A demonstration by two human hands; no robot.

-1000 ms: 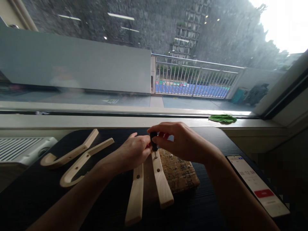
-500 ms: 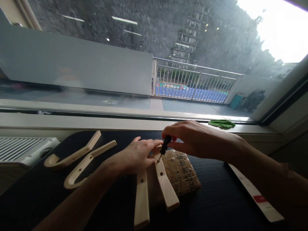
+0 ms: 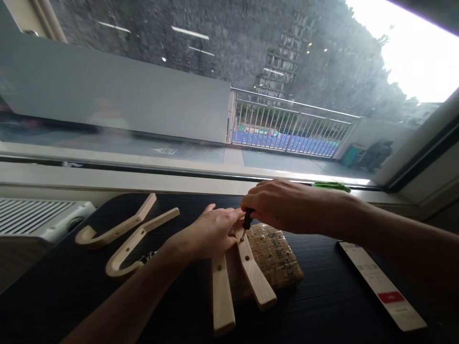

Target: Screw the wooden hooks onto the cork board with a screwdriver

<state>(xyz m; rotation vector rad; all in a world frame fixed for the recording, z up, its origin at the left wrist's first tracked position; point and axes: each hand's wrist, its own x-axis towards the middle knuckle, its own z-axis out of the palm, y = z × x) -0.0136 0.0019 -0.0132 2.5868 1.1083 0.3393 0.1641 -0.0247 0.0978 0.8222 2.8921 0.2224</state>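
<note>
My right hand (image 3: 283, 205) grips the dark handle of a small screwdriver (image 3: 247, 220). The tool leans slightly, its metal tip at a hole or screw in the upper part of a pale, bent wooden piece (image 3: 261, 283). That piece rests against a brown, tape-wrapped block (image 3: 276, 253) marked with dark print. With thumb and fingers, my left hand (image 3: 213, 234) holds the same piece near its far end, which is partly covered. A second pale wooden piece (image 3: 223, 301) with a hole lies under and in front of my left hand, its far end hidden.
Two J-shaped wooden pieces (image 3: 125, 229) lie left on the black table (image 3: 322, 306), with small dark metal bits (image 3: 148, 257) beside my left forearm. A phone (image 3: 385, 291) with a lit screen is at right. Behind are the windowsill (image 3: 201, 185), a green cloth (image 3: 332, 186) and a radiator (image 3: 43, 220).
The view has shifted slightly, uncovering more of the phone and the small metal bits. My right hand has turned a little on the screwdriver, which now stands more upright. My left hand keeps its hold.
</note>
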